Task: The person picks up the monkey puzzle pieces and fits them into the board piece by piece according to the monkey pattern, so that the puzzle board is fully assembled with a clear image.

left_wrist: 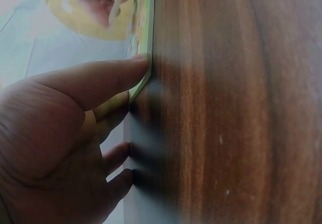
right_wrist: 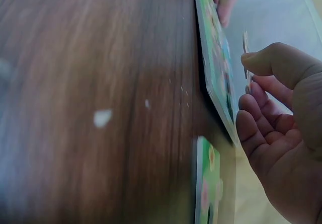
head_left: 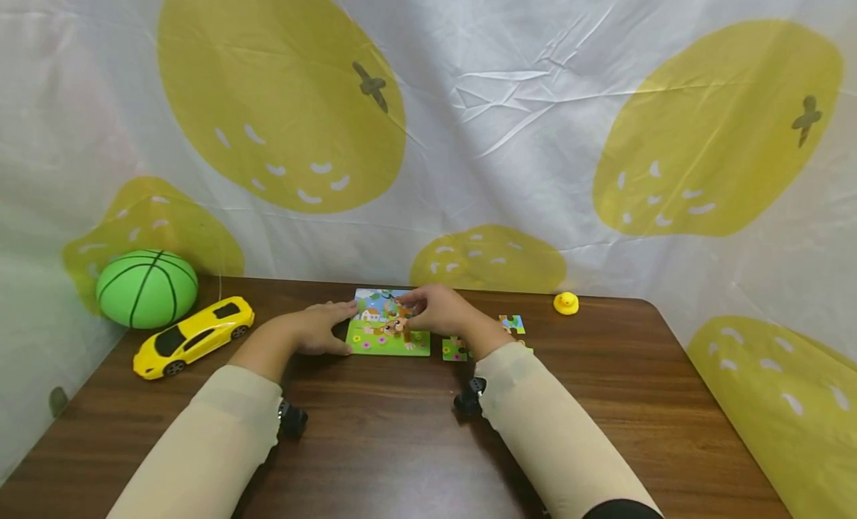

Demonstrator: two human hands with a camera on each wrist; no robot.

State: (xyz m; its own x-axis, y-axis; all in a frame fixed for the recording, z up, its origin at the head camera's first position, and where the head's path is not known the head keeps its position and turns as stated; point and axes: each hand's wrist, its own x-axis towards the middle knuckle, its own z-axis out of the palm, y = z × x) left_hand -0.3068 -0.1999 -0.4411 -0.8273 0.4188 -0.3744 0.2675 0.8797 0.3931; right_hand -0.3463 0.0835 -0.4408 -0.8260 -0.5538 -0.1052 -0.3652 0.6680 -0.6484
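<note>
A jigsaw puzzle board [head_left: 382, 344] with a monkey, a small house and flowers lies flat on the table. At its left edge rests my left hand [head_left: 315, 328], with the thumb [left_wrist: 115, 78] straight against the near corner and the other fingers farther back. My right hand [head_left: 438, 309] is above the board's right part. Between thumb and forefinger it pinches a thin puzzle piece [right_wrist: 246, 58], seen edge-on and raised off the board. The picture on that piece cannot be made out. Beside the board lies a loose green puzzle piece [head_left: 454, 349], partly near the right wrist.
Another loose puzzle piece [head_left: 512, 324] lies behind the right wrist. A yellow rubber duck [head_left: 565, 303] sits at the back right. On the left stand a yellow toy car [head_left: 194, 339] and a green ball [head_left: 147, 288]. A patterned curtain [head_left: 495, 155] hangs behind the brown table [head_left: 375, 445].
</note>
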